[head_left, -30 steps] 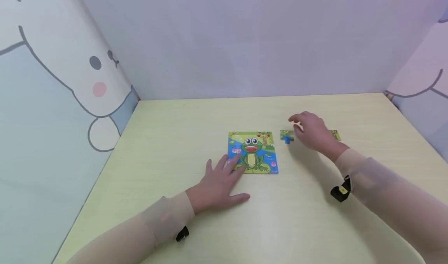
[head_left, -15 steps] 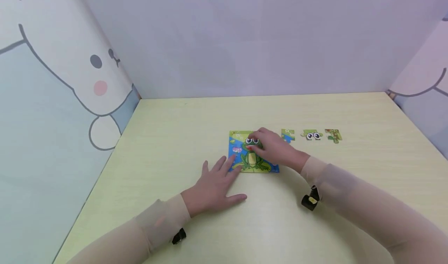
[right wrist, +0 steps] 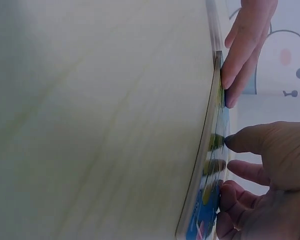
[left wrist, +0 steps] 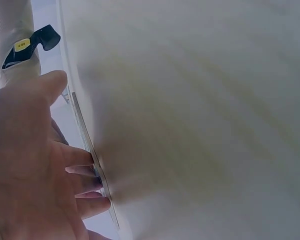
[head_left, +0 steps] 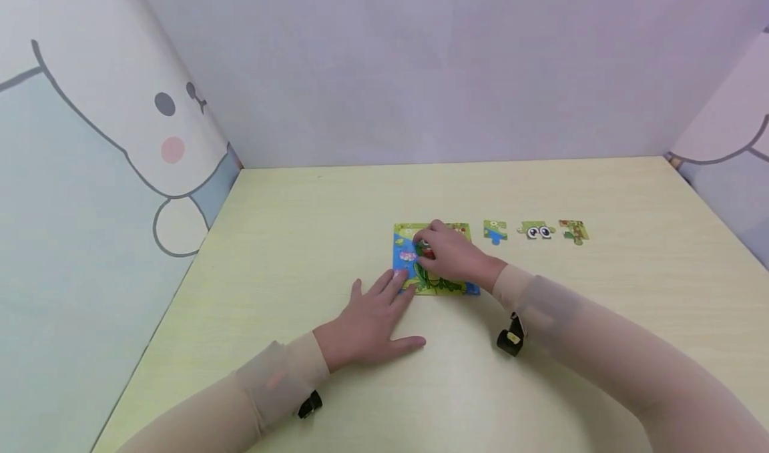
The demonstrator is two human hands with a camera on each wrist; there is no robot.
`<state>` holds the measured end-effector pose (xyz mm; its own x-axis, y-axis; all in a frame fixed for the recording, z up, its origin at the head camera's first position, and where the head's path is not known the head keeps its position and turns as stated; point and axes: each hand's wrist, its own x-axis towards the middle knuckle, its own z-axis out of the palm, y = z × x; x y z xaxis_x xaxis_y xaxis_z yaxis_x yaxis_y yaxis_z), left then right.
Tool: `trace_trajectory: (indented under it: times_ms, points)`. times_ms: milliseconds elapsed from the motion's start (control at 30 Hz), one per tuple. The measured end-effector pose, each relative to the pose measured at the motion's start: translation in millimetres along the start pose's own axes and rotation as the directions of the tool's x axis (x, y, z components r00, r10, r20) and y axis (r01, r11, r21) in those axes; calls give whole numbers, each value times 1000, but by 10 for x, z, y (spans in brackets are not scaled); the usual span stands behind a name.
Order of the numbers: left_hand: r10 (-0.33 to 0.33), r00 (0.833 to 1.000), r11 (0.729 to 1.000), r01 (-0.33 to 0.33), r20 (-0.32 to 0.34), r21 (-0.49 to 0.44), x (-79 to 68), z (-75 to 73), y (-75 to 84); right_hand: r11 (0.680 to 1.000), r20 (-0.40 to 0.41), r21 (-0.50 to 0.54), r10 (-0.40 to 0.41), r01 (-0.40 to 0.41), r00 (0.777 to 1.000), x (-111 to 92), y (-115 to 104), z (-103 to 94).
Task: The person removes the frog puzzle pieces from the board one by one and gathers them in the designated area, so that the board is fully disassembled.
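A square jigsaw puzzle [head_left: 444,284] with a green frog picture lies flat on the table. My left hand [head_left: 366,323] rests with spread fingers on its lower left corner, thumb on the table. Over the middle of the frog, my right hand [head_left: 453,256] bends its fingers down to the puzzle. From the right wrist, the thumb [right wrist: 247,139] and fingertips touch the puzzle's face, with no loose piece visible between them. Right of the puzzle lie three loose pieces: a blue-green piece [head_left: 495,231], a piece with frog eyes [head_left: 537,231] and a tree piece [head_left: 573,231].
The pale wooden table [head_left: 288,239] stretches around the puzzle on all sides. A plain light wall panel [head_left: 420,73] stands along its back edge. Side panels with cartoon drawings [head_left: 174,126] rise at left and right.
My right hand has moved left from above the loose pieces onto the puzzle, uncovering the eyes piece and the tree piece. The left hand stays nearly still on the corner.
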<state>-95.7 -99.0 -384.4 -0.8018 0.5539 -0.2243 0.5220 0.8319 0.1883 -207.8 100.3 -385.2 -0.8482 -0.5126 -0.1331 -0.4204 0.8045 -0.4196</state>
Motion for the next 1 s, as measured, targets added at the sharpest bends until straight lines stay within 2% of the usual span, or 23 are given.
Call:
trace_trajectory:
  times_ms: [600,1000]
  points:
    - [-14,1000,1000,14,5,-13,-4,-2,24,996,132,-70,69,-60,989,119,-144,-128]
    - [-16,1000,1000,16,12,-9,19,-7,25,998,55,35,46,-48,997,36,-113,-100]
